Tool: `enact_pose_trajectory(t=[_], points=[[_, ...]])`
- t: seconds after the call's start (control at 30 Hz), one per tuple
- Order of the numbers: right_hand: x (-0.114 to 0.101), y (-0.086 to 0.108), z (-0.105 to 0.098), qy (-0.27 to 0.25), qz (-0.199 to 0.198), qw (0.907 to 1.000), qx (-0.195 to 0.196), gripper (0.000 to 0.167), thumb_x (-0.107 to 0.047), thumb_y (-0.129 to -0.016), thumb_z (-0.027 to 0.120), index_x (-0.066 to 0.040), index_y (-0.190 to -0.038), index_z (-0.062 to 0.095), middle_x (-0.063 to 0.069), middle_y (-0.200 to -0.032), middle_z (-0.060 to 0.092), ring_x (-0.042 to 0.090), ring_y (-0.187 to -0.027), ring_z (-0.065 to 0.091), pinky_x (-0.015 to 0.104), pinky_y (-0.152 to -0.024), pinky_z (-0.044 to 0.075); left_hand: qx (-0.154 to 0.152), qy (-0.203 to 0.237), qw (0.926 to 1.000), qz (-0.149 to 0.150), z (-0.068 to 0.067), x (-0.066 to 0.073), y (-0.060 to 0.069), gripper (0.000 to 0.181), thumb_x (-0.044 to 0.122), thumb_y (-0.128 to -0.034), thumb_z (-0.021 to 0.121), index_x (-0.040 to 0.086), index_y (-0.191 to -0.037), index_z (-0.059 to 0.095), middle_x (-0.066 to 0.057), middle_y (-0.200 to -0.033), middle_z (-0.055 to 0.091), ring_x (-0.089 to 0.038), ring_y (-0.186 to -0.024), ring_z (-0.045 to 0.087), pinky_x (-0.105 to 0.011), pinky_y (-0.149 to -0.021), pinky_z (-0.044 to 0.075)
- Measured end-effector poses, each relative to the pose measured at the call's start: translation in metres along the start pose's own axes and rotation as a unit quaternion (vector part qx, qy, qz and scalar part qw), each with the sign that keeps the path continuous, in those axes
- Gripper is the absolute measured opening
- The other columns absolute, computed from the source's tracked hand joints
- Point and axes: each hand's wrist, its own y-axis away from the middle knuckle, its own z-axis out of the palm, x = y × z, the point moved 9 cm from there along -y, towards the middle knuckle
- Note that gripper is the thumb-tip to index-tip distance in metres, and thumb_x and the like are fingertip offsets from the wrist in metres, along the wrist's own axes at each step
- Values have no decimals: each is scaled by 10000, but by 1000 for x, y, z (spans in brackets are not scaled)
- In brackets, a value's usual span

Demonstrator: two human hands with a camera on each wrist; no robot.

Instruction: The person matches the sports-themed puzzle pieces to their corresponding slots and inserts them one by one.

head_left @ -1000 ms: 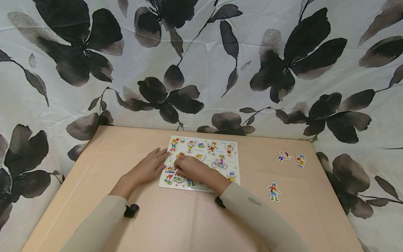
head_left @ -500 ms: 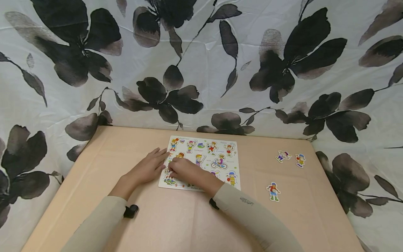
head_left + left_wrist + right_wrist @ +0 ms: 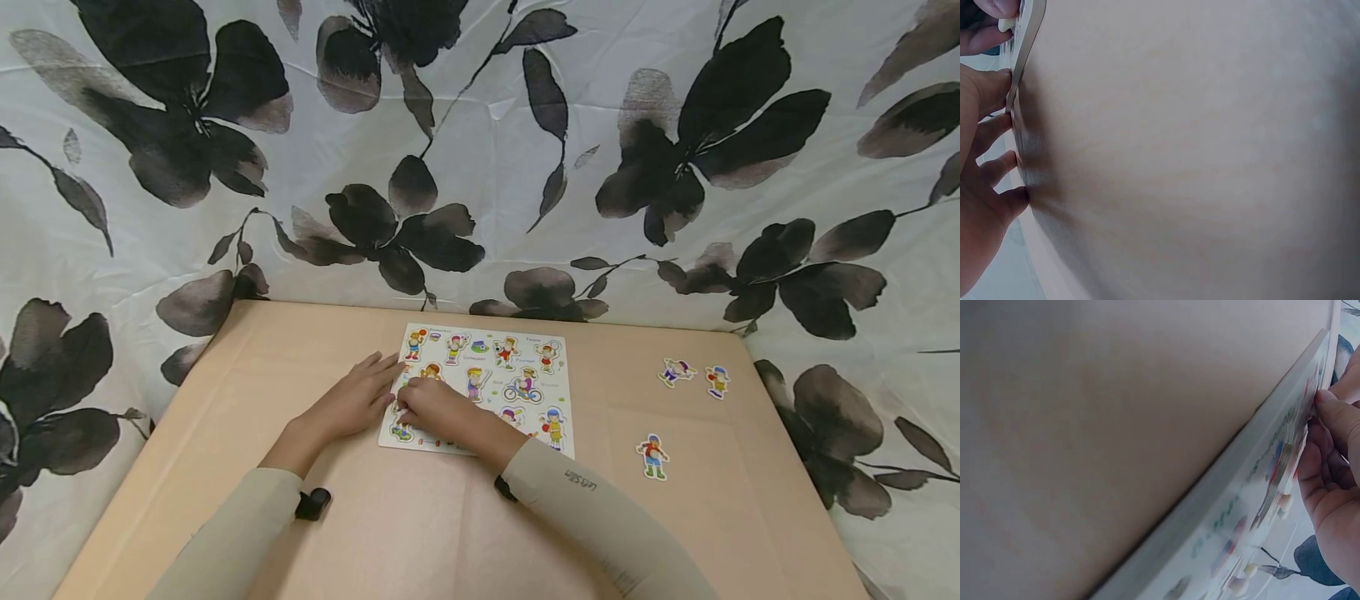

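A white puzzle board (image 3: 558,390) with colourful sports figures lies on the table. My left hand (image 3: 352,398) rests at the board's left edge with fingers spread; in the left wrist view its fingertips touch the edge and the tabletop. Over the board's lower left my right hand (image 3: 438,410) pinches a small puzzle piece (image 3: 402,432), mostly hidden beneath the fingers. A pale knob (image 3: 1007,25) shows between the right fingers in the left wrist view. Whether the piece lies flat in its recess I cannot tell.
Three loose figure pieces lie right of the board: a tilted one (image 3: 677,373), one in a blue cap (image 3: 717,382) and a nearer standing one (image 3: 653,457). A floral cloth (image 3: 510,150) hangs behind the table's far edge.
My right hand has shifted left over the board with the puzzle piece, then nearly stopped, uncovering figures in the middle and lower right. The left hand has stayed in place.
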Motion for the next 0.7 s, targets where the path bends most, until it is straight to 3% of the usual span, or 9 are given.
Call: enact_pose_trajectory(t=[0.3, 0.7], points=[[7, 7, -4, -397, 140, 9991, 94, 179, -327, -966, 743, -153, -1010, 744, -49, -953, 676, 25, -807, 585, 136, -735, 505, -34, -56, 10000, -50, 1, 0, 0, 534, 142, -1024, 615, 9, -1525, 484, -202, -1631, 394, -521, -1513, 293, -656, -1233, 268], [39, 43, -32, -1091, 449, 9928, 193, 267, -267, -976, 736, -106, -1190, 729, 3, -1136, 698, 91, -953, 623, 207, -880, 568, -103, -18, 9995, -289, 2, -4, 0, 565, 194, -1023, 634, 41, -1542, 473, -173, -1650, 374, -494, -1535, 266, -643, -1241, 265]])
